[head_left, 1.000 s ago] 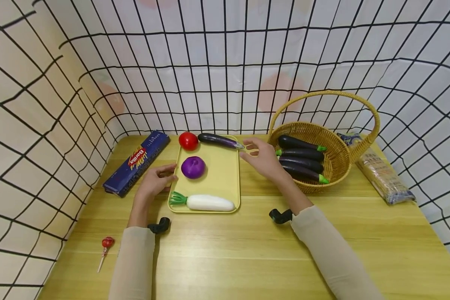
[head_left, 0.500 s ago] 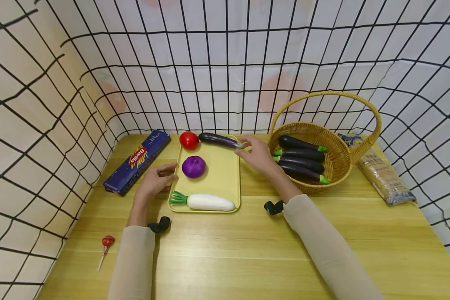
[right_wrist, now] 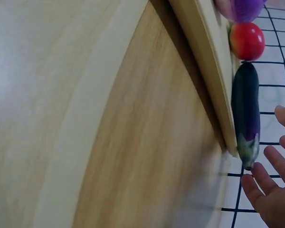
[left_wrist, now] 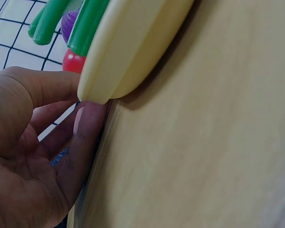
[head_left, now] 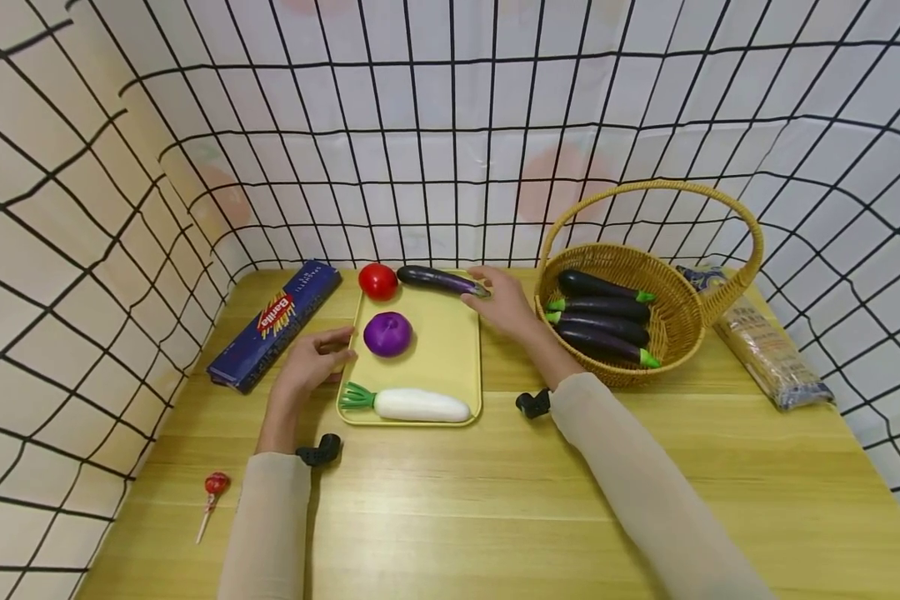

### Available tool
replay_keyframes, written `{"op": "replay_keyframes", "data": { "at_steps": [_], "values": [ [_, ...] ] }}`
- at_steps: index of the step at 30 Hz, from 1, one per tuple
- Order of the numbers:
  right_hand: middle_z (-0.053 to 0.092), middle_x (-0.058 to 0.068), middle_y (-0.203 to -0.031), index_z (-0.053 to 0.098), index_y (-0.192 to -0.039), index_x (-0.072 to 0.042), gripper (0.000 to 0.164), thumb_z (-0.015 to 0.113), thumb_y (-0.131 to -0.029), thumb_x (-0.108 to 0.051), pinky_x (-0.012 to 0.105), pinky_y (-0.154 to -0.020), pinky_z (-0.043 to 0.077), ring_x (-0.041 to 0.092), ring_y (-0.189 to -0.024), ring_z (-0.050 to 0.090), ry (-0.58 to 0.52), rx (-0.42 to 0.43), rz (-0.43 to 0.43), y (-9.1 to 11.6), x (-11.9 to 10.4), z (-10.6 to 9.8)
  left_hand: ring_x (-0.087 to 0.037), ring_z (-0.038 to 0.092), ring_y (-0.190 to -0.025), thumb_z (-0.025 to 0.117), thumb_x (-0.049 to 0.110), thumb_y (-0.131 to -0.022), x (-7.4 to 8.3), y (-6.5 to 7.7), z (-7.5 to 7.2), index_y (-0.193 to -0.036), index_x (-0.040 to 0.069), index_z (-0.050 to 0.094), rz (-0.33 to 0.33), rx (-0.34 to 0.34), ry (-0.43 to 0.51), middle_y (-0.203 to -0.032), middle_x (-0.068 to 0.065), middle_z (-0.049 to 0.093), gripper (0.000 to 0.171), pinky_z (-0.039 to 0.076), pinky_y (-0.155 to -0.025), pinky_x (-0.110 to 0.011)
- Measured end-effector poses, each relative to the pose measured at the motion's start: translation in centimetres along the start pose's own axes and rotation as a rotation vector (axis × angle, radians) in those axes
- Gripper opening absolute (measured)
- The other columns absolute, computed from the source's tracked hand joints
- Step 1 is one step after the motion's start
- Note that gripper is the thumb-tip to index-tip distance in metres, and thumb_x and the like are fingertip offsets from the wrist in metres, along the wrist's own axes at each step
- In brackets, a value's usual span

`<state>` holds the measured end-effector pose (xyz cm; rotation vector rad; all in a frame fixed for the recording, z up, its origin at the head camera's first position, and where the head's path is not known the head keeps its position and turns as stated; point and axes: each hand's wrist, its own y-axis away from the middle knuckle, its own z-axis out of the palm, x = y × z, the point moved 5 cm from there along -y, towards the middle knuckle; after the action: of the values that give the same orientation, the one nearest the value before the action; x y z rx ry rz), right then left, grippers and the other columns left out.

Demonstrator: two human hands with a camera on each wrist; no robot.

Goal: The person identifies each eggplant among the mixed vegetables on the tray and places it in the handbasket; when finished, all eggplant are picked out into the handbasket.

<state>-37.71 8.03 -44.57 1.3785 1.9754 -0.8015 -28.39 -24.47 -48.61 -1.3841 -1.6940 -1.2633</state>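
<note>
In the head view a yellow tray [head_left: 444,350] holds a tomato [head_left: 378,282], an eggplant [head_left: 431,279], a round purple vegetable [head_left: 387,334] and a white radish [head_left: 422,405] with green leaves. My left hand [head_left: 312,362] grips the tray's left rim; the left wrist view shows the rim between thumb and fingers. At the back right corner my right hand [head_left: 504,302] is by the eggplant's stem end. In the right wrist view its fingers [right_wrist: 263,178] are spread, fingertips close to the stem, with nothing enclosed.
Right of the tray stands a wicker basket [head_left: 681,342] with several eggplants, and behind it lies a clear noodle packet [head_left: 768,350]. A blue spaghetti box [head_left: 273,325] is at the left. A lollipop [head_left: 216,483] lies front left. Black wire grid [head_left: 453,133] lines the back.
My right hand has moved left from beside the basket to the stem end of the eggplant on the tray. The left hand and the vegetables have stayed put.
</note>
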Motion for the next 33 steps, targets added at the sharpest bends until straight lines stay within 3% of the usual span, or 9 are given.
{"op": "replay_keyframes", "data": {
  "at_steps": [16, 25, 29, 33],
  "values": [
    [0.048, 0.013, -0.147, 0.047, -0.143, -0.006, 0.056, 0.064, -0.094, -0.026, 0.045, -0.116, 0.033, 0.031, -0.137, 0.042, 0.095, -0.014, 0.01, -1.4, 0.3, 1.7, -0.025, 0.056, -0.119, 0.068, 0.02, -0.091, 0.0, 0.1, -0.1, -0.139, 0.026, 0.055, -0.001, -0.005, 0.005, -0.143, -0.003, 0.053, 0.05, 0.06, -0.079, -0.033],
    [0.062, 0.014, -0.127, 0.052, -0.138, -0.009, 0.045, 0.058, -0.097, -0.026, 0.042, -0.09, 0.05, 0.028, -0.102, 0.059, 0.109, -0.023, 0.066, -1.3, 0.6, 2.5, -0.025, 0.056, -0.119, 0.069, 0.02, -0.091, 0.1, 0.0, -0.1, -0.139, 0.025, 0.055, 0.001, -0.006, 0.003, -0.144, -0.004, 0.052, 0.05, 0.06, -0.079, -0.032],
    [0.064, 0.012, -0.121, 0.056, -0.134, -0.01, 0.039, 0.058, -0.097, -0.025, 0.041, -0.088, 0.051, 0.026, -0.099, 0.059, 0.102, -0.022, 0.075, -1.2, 0.6, 2.4, -0.025, 0.057, -0.119, 0.069, 0.02, -0.091, 0.1, -0.1, -0.1, -0.139, 0.025, 0.055, -0.003, -0.002, 0.003, -0.144, -0.004, 0.052, 0.05, 0.06, -0.079, -0.032],
    [0.062, 0.013, -0.126, 0.054, -0.137, -0.009, 0.041, 0.054, -0.099, -0.025, 0.041, -0.089, 0.051, 0.026, -0.102, 0.059, 0.103, -0.035, 0.089, -1.2, 0.6, 2.3, -0.025, 0.057, -0.118, 0.069, 0.02, -0.091, 0.0, -0.1, -0.1, -0.139, 0.025, 0.055, -0.003, -0.002, -0.008, -0.144, -0.004, 0.052, 0.05, 0.06, -0.079, -0.032]
  ]
}}
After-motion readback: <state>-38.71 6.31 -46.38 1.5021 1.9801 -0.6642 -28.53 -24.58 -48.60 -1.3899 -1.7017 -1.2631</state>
